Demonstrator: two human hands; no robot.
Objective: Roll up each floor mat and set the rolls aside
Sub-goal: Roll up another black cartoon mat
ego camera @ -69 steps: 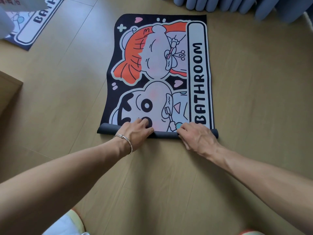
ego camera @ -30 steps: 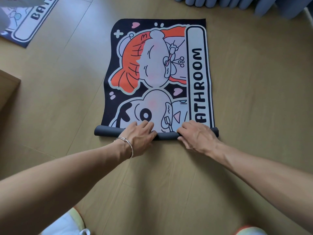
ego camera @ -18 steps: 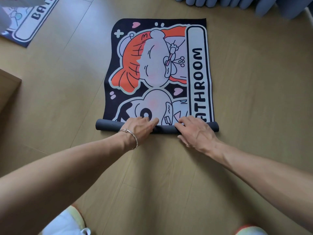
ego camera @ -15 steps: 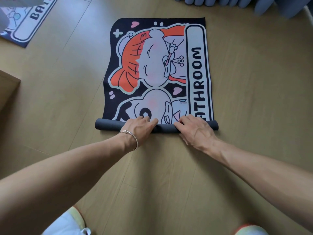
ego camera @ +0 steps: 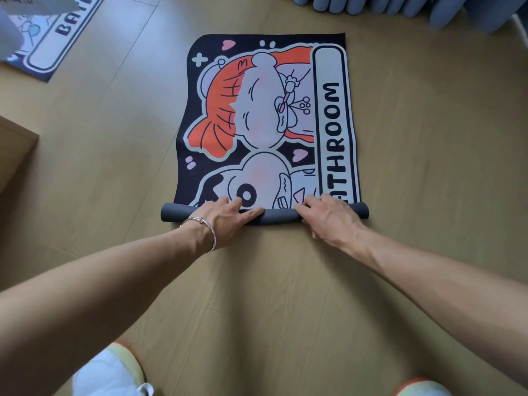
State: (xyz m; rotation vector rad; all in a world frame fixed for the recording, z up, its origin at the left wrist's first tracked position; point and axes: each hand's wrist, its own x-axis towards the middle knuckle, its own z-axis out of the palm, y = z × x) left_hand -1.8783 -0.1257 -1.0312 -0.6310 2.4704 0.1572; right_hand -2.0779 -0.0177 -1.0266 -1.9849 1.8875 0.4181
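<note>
I see the bathroom mat [ego camera: 265,124] lying flat on the wood floor [ego camera: 428,167] at frame centre, its lower edge wound into a dark roll [ego camera: 278,219]. Left hand [ego camera: 225,220] and right hand [ego camera: 328,220] press on the roll, fingers extended, unclenched.

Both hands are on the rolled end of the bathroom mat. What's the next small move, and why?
Probably push the roll forward one turn with both hands: the left hand and right hand press on it, and most of the mat lies flat.
</note>
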